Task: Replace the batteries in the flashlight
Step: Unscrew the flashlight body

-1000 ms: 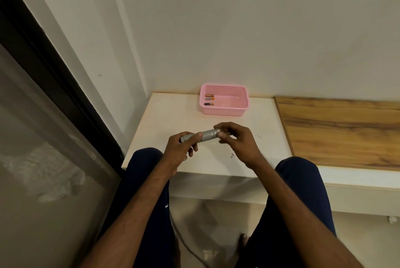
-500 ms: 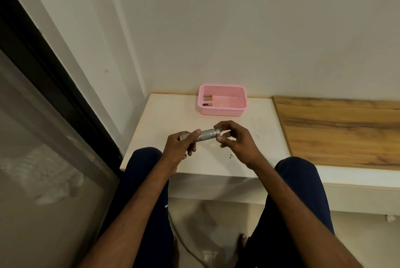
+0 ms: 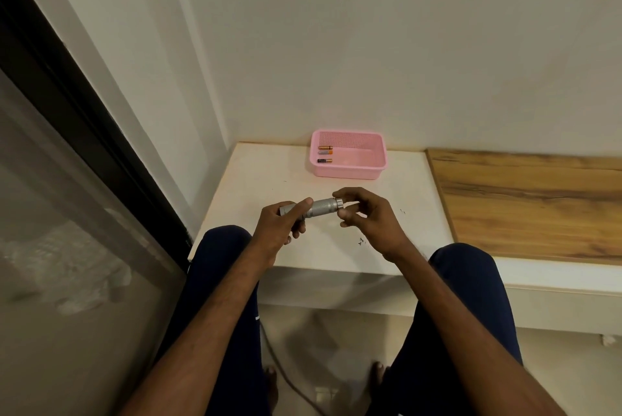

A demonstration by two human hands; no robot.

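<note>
A small silver flashlight (image 3: 319, 207) lies level in the air above the white ledge (image 3: 269, 176). My left hand (image 3: 281, 230) grips its left end, thumb on top. My right hand (image 3: 365, 217) pinches its right end with thumb and fingertips; whatever sits at that end is hidden by the fingers. Behind the hands stands a pink plastic basket (image 3: 363, 160) against the wall, and three batteries (image 3: 324, 154) lie side by side at its left end.
A wooden board (image 3: 531, 200) covers the ledge to the right. A dark-framed glass door (image 3: 67, 180) fills the left side. My knees in dark trousers press against the ledge's front edge. A cable (image 3: 282, 372) runs across the floor between my feet.
Both hands have stayed on the flashlight. The right-hand fingers have shifted slightly around its right end. The view has drifted a little.
</note>
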